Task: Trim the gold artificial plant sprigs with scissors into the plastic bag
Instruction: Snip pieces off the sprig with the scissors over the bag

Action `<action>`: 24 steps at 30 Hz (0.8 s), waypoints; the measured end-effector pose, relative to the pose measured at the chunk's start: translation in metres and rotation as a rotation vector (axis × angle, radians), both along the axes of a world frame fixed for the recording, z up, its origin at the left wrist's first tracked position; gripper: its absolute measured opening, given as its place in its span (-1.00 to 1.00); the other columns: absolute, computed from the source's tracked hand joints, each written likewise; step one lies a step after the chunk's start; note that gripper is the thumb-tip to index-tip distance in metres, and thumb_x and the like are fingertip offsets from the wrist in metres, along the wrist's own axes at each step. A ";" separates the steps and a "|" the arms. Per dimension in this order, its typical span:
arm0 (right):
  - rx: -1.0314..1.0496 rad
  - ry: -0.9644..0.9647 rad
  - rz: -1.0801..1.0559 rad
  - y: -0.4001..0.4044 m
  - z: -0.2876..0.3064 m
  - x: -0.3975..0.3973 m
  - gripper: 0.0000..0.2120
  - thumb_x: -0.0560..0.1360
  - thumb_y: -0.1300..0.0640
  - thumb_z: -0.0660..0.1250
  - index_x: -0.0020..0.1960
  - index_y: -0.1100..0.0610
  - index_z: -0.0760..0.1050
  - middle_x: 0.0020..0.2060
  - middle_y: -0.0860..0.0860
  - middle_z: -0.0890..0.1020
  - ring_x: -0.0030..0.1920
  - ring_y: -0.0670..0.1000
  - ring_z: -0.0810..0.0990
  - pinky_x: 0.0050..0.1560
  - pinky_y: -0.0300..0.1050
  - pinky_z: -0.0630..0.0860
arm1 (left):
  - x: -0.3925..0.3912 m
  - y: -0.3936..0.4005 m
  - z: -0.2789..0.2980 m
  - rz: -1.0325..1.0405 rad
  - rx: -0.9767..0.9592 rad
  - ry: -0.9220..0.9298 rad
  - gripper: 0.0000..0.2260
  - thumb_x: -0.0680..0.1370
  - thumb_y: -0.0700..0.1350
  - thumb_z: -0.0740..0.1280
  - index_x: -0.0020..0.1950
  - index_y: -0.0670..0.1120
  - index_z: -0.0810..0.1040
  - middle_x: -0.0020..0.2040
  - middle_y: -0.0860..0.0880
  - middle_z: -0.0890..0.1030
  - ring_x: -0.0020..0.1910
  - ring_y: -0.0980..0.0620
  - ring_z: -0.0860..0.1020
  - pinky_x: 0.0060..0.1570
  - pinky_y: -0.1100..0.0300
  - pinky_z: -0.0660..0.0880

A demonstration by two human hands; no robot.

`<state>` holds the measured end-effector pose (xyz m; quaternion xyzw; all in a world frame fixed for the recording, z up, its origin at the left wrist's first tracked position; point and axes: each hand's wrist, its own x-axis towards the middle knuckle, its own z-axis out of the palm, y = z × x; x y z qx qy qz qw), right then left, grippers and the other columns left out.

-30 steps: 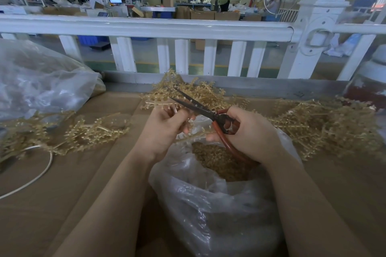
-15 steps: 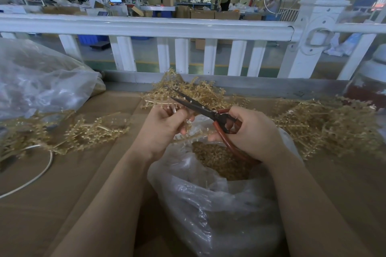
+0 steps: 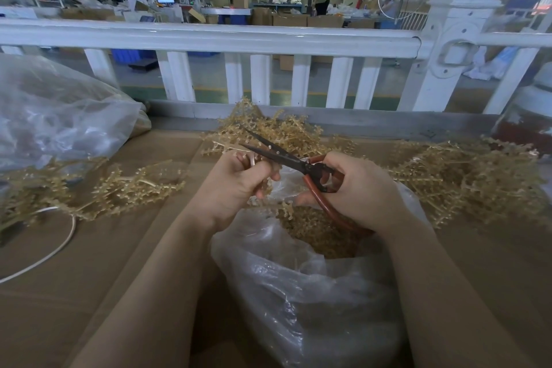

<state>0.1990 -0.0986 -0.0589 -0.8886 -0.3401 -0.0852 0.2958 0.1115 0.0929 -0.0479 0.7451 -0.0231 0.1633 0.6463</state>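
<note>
Head view, workbench level. Left hand [image 3: 236, 185]: fingers curled round a gold sprig [image 3: 270, 202], held directly above the open mouth of the plastic bag [image 3: 298, 293]. Right hand [image 3: 361, 191]: fingers closed through the red handles of the scissors [image 3: 286, 157]; blades parted narrowly, tips pointing up and left, just beside the left fingertips. Bag between both forearms on the brown table [image 3: 74, 278], part-filled with gold trimmings [image 3: 316, 227]. Untrimmed sprig piles: one behind the hands [image 3: 277, 131], one at right [image 3: 466, 179], one at left [image 3: 125, 188]. Second clear bag [image 3: 59, 110] at far left. White cord [image 3: 56, 251] at left, near the table edge. White railing [image 3: 209, 39] beyond the table.
</note>
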 end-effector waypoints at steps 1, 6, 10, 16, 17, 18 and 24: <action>0.000 0.003 0.000 0.000 0.000 0.000 -0.48 0.06 -0.78 0.15 -0.08 -0.57 0.31 -0.12 -0.73 0.37 -0.28 -0.39 0.50 -0.37 -0.38 0.30 | 0.000 0.000 0.000 -0.002 0.003 0.000 -0.64 0.57 -0.35 0.30 -0.37 -0.06 0.58 -0.51 0.08 0.48 -0.56 0.16 0.37 -0.50 0.41 0.30; 0.031 -0.017 0.010 -0.001 0.000 0.000 -0.44 0.06 -0.79 0.11 -0.07 -0.54 0.33 -0.06 -0.68 0.40 -0.11 -0.46 0.49 -0.38 -0.34 0.33 | 0.000 -0.001 0.001 -0.023 -0.012 0.005 -0.59 0.57 -0.36 0.29 -0.40 -0.01 0.59 -0.49 0.08 0.52 -0.55 0.16 0.37 -0.51 0.40 0.31; 0.044 0.005 0.016 -0.001 0.000 0.001 -0.45 0.04 -0.79 0.08 -0.08 -0.57 0.32 -0.08 -0.68 0.41 -0.03 -0.56 0.39 -0.37 -0.33 0.35 | 0.000 0.000 0.001 -0.032 -0.024 0.015 -0.59 0.58 -0.33 0.31 -0.42 0.00 0.61 -0.49 0.06 0.52 -0.57 0.17 0.35 -0.52 0.41 0.30; 0.045 0.012 0.020 -0.001 0.001 0.000 -0.46 0.06 -0.75 0.18 -0.09 -0.49 0.37 -0.07 -0.60 0.47 -0.05 -0.52 0.44 -0.36 -0.32 0.35 | 0.001 0.002 -0.002 -0.034 -0.048 0.019 -0.60 0.57 -0.34 0.30 -0.40 0.00 0.61 -0.49 0.07 0.52 -0.58 0.18 0.36 -0.53 0.41 0.30; 0.054 0.015 0.014 -0.001 0.002 -0.001 -0.41 0.05 -0.76 0.17 -0.09 -0.44 0.39 -0.07 -0.57 0.48 -0.06 -0.49 0.45 -0.36 -0.30 0.36 | 0.001 0.003 -0.003 -0.032 -0.062 0.020 -0.62 0.56 -0.34 0.31 -0.38 -0.01 0.63 -0.48 0.06 0.53 -0.57 0.16 0.37 -0.51 0.40 0.31; 0.059 0.020 0.006 -0.001 0.002 -0.001 -0.36 0.04 -0.77 0.15 -0.08 -0.39 0.41 -0.07 -0.55 0.50 -0.06 -0.47 0.46 -0.36 -0.29 0.37 | 0.002 0.005 -0.004 -0.033 -0.079 0.015 -0.67 0.54 -0.35 0.34 -0.34 -0.02 0.65 -0.45 0.01 0.54 -0.54 0.14 0.41 -0.49 0.38 0.32; 0.070 0.054 -0.039 -0.004 0.001 0.000 -0.21 0.00 -0.77 0.16 -0.15 -0.15 0.49 -0.13 -0.47 0.54 -0.13 -0.38 0.51 -0.37 -0.23 0.37 | 0.007 0.013 -0.010 -0.039 -0.304 -0.046 -0.82 0.39 -0.23 0.47 -0.04 -0.19 0.59 -0.14 -0.12 0.68 -0.09 -0.02 0.68 -0.11 0.20 0.58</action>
